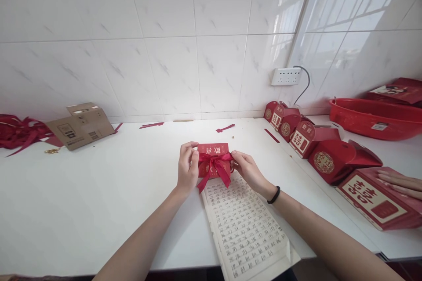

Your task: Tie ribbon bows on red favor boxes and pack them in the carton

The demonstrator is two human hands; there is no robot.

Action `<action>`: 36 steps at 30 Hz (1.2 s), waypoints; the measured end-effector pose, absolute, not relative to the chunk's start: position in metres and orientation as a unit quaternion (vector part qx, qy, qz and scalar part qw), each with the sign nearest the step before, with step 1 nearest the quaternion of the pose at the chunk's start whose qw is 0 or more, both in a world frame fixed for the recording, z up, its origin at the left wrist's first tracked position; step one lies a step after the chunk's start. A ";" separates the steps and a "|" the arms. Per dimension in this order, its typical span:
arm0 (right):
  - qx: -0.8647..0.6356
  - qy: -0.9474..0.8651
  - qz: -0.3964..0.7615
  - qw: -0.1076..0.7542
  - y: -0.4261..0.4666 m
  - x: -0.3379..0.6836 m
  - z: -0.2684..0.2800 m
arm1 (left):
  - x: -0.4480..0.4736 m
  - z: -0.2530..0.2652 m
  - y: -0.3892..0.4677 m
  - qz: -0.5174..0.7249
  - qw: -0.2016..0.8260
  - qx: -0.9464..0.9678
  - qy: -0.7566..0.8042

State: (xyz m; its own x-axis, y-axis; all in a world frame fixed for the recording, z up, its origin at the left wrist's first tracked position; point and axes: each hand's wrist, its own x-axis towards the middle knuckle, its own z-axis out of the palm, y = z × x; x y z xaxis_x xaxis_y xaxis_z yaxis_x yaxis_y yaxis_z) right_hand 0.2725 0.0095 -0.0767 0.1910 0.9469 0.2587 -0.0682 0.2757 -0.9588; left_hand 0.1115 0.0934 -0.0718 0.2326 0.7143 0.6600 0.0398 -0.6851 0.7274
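A small red gift box (pixel 215 148) with gold Chinese characters sits in front of me, its top end over a sheet of handwriting. A dark red ribbon bow (pixel 212 164) is tied across it, with two tails hanging toward me. My left hand (pixel 187 167) is closed on the box's left edge, its thumb beside the bow's left loop. At the right edge, my right hand (pixel 249 169) pinches the end of the bow's right loop; its lower fingers curl beside the box. A black band circles my right wrist.
The handwritten booklet (pixel 245 228) overhangs the table's front edge. Several red boxes (pixel 325 162) line the right side, where another person's hand (pixel 400 184) rests. A red basin (pixel 372 118) stands behind. At left are a cardboard piece (pixel 84 127) and heaped ribbon (pixel 20 131); ribbon strips (pixel 151 125) lie along the wall.
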 end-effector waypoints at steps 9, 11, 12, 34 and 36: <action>-0.457 -0.515 0.395 0.608 0.008 0.273 -0.074 | 0.111 -0.072 0.095 0.559 0.279 0.738 0.255; -0.457 -0.512 0.398 0.609 0.007 0.272 -0.073 | 0.111 -0.072 0.096 0.561 0.269 0.741 0.252; -0.456 -0.511 0.397 0.611 0.007 0.272 -0.073 | 0.111 -0.071 0.096 0.562 0.265 0.743 0.249; -0.456 -0.485 0.401 0.629 0.007 0.268 -0.075 | 0.113 -0.069 0.094 0.572 0.312 0.702 0.287; -0.451 -0.485 0.401 0.633 0.006 0.267 -0.075 | 0.113 -0.070 0.093 0.577 0.311 0.698 0.289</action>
